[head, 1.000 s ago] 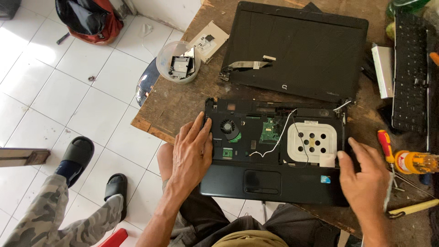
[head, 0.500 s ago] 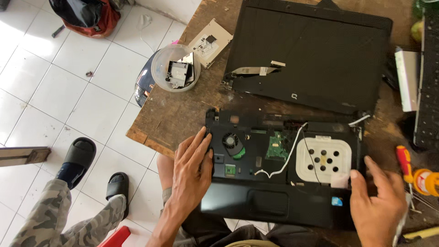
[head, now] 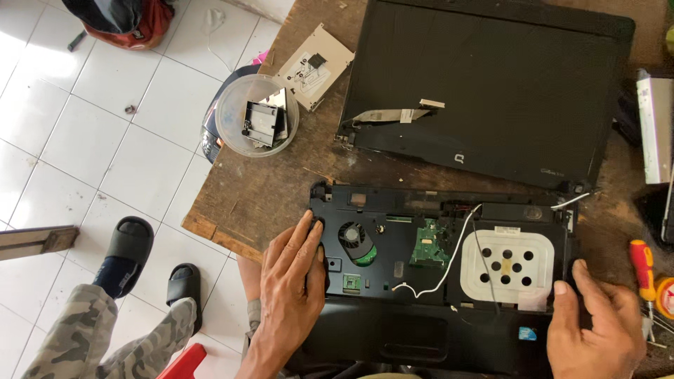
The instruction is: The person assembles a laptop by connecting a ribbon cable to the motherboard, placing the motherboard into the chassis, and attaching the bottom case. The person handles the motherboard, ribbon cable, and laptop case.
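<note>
On the tabletop, head view: a stripped black laptop base [head: 442,281] lies at the near edge of the wooden tabletop [head: 267,189], keyboard gone, its insides open to view.
Left hand: the left hand [head: 291,295] lies flat on the base's left edge, fingers [head: 298,242] stretched forward and close together beside the round cooling fan [head: 356,238]; it presses down and grips nothing.
Right hand: the right hand [head: 597,326] is at the base's right front corner, fingers slightly curled with the tips on the black edge; it encloses nothing.
Inside the base: a small green circuit board [head: 430,247] sits near the middle, a white cable [head: 449,256] loops across it, and a white perforated plate [head: 507,267] with 6 round holes fills the right part.
Change since 1 second back: the base fills more of the view and sits lower and further right; the left hand has stayed on the left edge, while the right hand has slid from the right side toward the front corner.
Meaning: by my judgement both hands are steadying or squaring the base, with no part lifted out yet.
Around it: the detached black screen lid [head: 491,84] lies beyond the base with a flat ribbon cable [head: 397,114] on it; a clear round tub [head: 256,116] holding a small black part stands at the tabletop's left corner, near a beige metal bracket [head: 316,67].
Right margin: a red-handled screwdriver [head: 642,270] lies just beside the right hand.
Floor: another person's camouflage-trousered legs [head: 98,337] in black sandals [head: 130,249] stand on white tiles.
</note>
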